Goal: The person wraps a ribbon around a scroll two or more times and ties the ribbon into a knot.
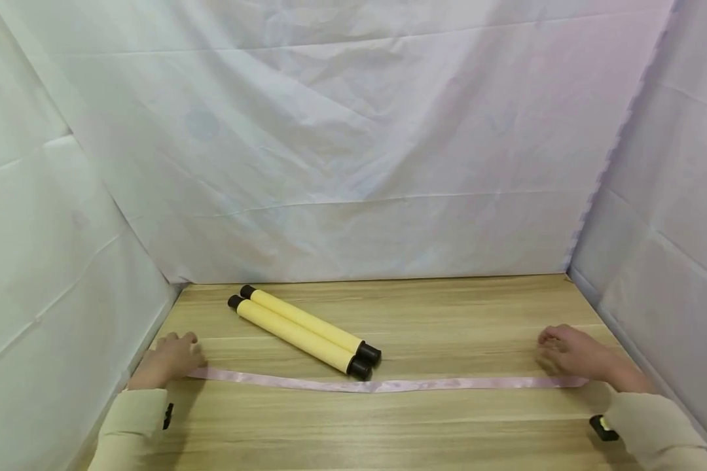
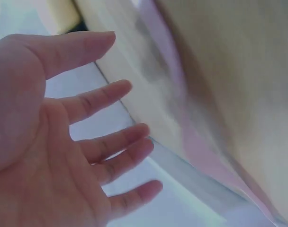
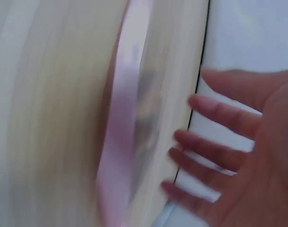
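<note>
A long pink satin ribbon (image 1: 412, 385) lies stretched from left to right across the wooden table. Close to its left end is my left hand (image 1: 173, 358); in the left wrist view the fingers (image 2: 106, 97) are spread and hold nothing, apart from the ribbon (image 2: 170, 56). My right hand (image 1: 577, 353) hovers by the ribbon's right end, and its fingers (image 3: 215, 144) are extended with nothing in them beside the ribbon (image 3: 122, 109). Behind the ribbon's middle, two yellow rods with black end caps (image 1: 300, 330) lie side by side at a slant.
The wooden table (image 1: 353, 432) ends at a white cloth backdrop (image 1: 353, 242) at the rear. White cloth walls also stand at the left (image 1: 47, 275) and right (image 1: 677, 248), close to each arm. A small black device sits at each cuff.
</note>
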Motion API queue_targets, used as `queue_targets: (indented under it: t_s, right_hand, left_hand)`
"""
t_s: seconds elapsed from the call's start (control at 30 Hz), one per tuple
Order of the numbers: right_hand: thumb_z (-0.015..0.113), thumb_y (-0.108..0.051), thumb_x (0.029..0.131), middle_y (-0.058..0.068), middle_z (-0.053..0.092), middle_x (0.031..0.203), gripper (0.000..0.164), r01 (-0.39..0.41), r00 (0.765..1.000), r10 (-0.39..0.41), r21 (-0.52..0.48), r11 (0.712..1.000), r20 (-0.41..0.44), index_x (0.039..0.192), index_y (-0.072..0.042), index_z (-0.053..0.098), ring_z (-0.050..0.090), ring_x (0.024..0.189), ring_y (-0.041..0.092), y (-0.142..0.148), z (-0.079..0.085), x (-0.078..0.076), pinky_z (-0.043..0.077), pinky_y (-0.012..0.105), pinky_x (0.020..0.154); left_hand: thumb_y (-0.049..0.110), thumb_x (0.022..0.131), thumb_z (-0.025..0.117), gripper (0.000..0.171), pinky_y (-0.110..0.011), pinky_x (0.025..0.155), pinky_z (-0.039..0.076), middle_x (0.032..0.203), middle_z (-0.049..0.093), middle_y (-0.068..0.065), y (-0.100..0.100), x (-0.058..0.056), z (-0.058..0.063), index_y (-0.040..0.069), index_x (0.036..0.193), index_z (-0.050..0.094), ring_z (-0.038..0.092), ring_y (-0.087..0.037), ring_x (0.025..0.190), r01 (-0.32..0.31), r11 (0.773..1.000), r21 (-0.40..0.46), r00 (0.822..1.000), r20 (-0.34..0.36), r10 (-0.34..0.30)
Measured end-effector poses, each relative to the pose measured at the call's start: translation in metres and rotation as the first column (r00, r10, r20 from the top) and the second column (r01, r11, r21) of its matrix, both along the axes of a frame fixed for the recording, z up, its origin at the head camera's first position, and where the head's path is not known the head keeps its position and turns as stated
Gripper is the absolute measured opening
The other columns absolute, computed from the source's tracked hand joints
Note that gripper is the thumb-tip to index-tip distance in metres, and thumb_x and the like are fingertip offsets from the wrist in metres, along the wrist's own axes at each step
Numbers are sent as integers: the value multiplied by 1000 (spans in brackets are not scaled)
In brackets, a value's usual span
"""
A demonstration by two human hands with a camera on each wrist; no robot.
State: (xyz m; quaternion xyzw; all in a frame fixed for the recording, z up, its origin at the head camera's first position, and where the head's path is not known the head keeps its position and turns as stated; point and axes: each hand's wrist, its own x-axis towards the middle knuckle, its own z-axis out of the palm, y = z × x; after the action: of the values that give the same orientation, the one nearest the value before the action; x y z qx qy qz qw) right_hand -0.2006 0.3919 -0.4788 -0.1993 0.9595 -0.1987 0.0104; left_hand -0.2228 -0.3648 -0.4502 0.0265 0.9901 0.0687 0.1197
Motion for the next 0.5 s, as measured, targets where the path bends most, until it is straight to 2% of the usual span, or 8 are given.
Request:
queue_targets:
  t_s: [0.07, 0.1, 0.2, 0.33, 0.5]
  right_hand:
    - [69, -23, 84, 26, 62, 106, 38, -43, 998, 44, -19, 999, 40, 108, 5, 61, 55, 100, 43, -15, -3, -2, 47, 59, 79]
    - [69, -27, 84, 33, 57, 113, 48, -52, 997, 53, -12, 999, 63, 115, 8, 57, 50, 106, 50, -21, -4, -4, 44, 63, 82]
    - [68, -42, 82, 44, 38, 133, 74, -36, 991, 34, 12, 999, 127, 131, 9, 47, 33, 120, 59, -41, -8, -6, 33, 73, 89]
    - [65, -57, 78, 43, 20, 145, 92, -31, 985, 20, 60, 998, 171, 142, 4, 38, 16, 130, 58, -72, -14, -10, 16, 76, 98]
    - [60, -64, 78, 34, 10, 152, 99, -68, 976, 53, 68, 995, 210, 149, -5, 26, 5, 137, 52, -110, -19, -23, 5, 70, 105]
  left_hand:
    - [28, 89, 56, 53, -74, 79, 37, 120, 43, -43, 15, -3, -2, -7, 128, 47, 37, -61, 108, 18, 999, 33, 998, -53, -16]
    - [26, 88, 57, 52, -73, 79, 38, 120, 44, -43, 22, -5, -4, -7, 128, 47, 38, -60, 108, 46, 998, 42, 995, -86, -42]
    - [18, 86, 60, 51, -72, 79, 40, 121, 46, -41, 46, -12, -8, -5, 129, 48, 40, -59, 109, 153, 987, 51, 972, -190, -140]
    - [11, 78, 69, 63, -72, 89, 35, 128, 45, -40, 81, -25, -12, -4, 135, 44, 38, -57, 116, 285, 958, 36, 927, -264, -266]
    - [3, 71, 76, 87, -71, 102, 24, 142, 33, -36, 121, -46, -13, 3, 146, 31, 28, -50, 130, 429, 903, 12, 872, -267, -410]
